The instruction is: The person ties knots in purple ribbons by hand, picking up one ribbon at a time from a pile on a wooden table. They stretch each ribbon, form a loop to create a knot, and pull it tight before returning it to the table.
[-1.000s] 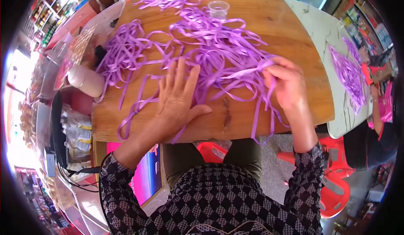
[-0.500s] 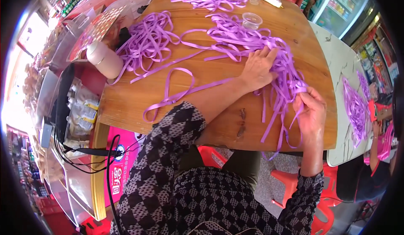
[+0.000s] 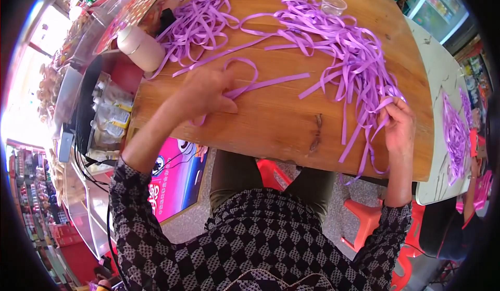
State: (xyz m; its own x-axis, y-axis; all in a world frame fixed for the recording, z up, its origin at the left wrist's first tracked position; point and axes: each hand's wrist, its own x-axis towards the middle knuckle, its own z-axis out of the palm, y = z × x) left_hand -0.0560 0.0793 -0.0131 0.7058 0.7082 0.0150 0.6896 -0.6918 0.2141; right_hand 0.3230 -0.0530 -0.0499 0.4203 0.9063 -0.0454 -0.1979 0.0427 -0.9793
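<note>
R hand [image 3: 400, 127]: fingers clamped on purple ribbons [image 3: 359, 57] over bench [image 3: 271, 129]. L hand [image 3: 204, 94] at loose strip [image 3: 276, 82], blurry, can't tell if fingers grip it.

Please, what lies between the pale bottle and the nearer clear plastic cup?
The head view shows a left heap of purple ribbon and part of a larger right heap.

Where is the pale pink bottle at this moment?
In the head view, the bottle is at upper left, by the left edge of the table, just left of a ribbon pile and beyond the left hand.
</note>
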